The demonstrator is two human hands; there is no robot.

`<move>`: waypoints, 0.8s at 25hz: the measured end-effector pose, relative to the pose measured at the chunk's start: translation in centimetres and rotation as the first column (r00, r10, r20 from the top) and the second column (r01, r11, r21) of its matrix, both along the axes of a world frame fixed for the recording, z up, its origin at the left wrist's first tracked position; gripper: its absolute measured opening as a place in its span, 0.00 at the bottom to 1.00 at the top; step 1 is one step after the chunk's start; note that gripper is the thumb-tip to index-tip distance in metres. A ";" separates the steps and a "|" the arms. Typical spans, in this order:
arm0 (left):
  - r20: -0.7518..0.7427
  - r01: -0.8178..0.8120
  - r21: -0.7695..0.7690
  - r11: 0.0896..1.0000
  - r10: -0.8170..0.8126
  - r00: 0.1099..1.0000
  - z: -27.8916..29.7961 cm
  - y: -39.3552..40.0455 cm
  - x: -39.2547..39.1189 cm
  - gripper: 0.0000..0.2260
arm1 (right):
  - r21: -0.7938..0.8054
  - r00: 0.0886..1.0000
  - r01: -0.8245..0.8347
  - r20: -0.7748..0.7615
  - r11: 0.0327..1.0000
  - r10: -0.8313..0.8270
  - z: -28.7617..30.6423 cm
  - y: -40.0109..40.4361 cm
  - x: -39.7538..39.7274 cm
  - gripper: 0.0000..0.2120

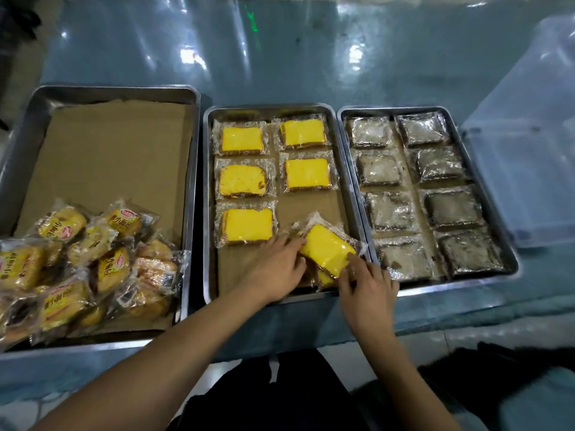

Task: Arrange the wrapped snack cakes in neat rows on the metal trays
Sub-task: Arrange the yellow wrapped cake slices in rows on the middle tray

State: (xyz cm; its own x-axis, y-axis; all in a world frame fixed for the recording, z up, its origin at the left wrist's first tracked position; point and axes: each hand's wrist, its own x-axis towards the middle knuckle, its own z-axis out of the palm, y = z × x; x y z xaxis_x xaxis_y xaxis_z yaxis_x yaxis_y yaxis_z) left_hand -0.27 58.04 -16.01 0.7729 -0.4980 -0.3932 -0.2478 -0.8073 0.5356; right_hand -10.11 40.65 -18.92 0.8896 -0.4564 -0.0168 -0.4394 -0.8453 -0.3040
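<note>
Glossy blue-green sheeting covers a table (311, 57) seen from above, with three metal trays side by side along its near edge. Furthest left, the large tray (28, 126) is lined with brown paper and holds a loose heap of small wrapped breads (87, 262) with yellow labels in its near corner. On the right, another tray (513, 262) is filled with eight dark wrapped cakes (441, 200) in two columns of four. A clear plastic box (529, 150) sits beyond it.

Between them, the middle tray (208, 213) has five yellow wrapped cakes (242, 180) lying flat in two columns, three on the left and two on the right, each with its long axis running left to right.

A sixth yellow cake (326, 248) sits in the near right part of this tray, tilted, its long axis running diagonally from far left to near right. It rests partly on further wrapped cakes beneath. The left hand (277, 269) touches its left end with fingers curled, and the right hand (367, 284) pinches the wrapper at its near right corner.
</note>
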 end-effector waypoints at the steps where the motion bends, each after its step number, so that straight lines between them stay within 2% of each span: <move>1: -0.083 -0.078 -0.077 0.994 0.072 0.994 0.1 0.1 -0.6 0.20 | 0.048 1.000 0.023 0.015 0.999 -0.023 0.1 0.0 0.3 0.15; 2: -0.151 -0.149 -0.144 0.978 0.127 0.980 0.2 0.2 -1.2 0.19 | 0.086 0.999 0.025 0.029 0.996 -0.028 0.1 0.2 0.6 0.14; 4: -0.194 -0.206 -0.198 0.958 0.167 0.967 0.2 0.8 -2.2 0.18 | 0.106 0.998 -0.012 0.063 0.994 0.005 0.1 0.7 1.0 0.13; 9: -0.191 -0.254 -0.155 0.955 0.223 0.956 -0.7 4.9 -4.9 0.18 | 0.039 0.977 -0.171 0.134 0.985 0.164 -0.9 2.7 1.4 0.12; 12: -0.133 -0.246 -0.093 0.965 0.232 0.963 -1.6 7.4 -6.1 0.18 | -0.001 0.939 -0.327 0.115 0.945 0.325 -1.3 5.0 1.3 0.16; 14: -0.082 -0.170 0.001 0.986 0.169 0.982 -2.0 8.2 -6.6 0.19 | -0.031 0.908 -0.414 0.051 0.910 0.415 -1.7 6.5 1.2 0.16; 18: 0.127 -0.133 0.099 0.986 0.120 0.985 -2.1 9.4 -6.6 0.19 | -0.133 0.861 -0.508 -0.054 0.851 0.505 -1.9 8.0 1.8 0.15; 20: 0.177 -0.088 0.110 0.990 0.067 0.982 -2.2 9.9 -6.1 0.20 | -0.152 0.842 -0.538 -0.073 0.829 0.534 -1.7 8.6 2.3 0.15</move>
State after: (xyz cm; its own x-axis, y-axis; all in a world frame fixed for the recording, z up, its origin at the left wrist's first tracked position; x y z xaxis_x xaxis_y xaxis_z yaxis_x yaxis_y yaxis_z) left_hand -6.38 67.95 -18.18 0.8687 -0.3924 -0.3024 -0.2624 -0.8823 0.3908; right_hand -7.83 49.30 -20.64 0.9955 0.0939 -0.0117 0.0914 -0.9860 -0.1394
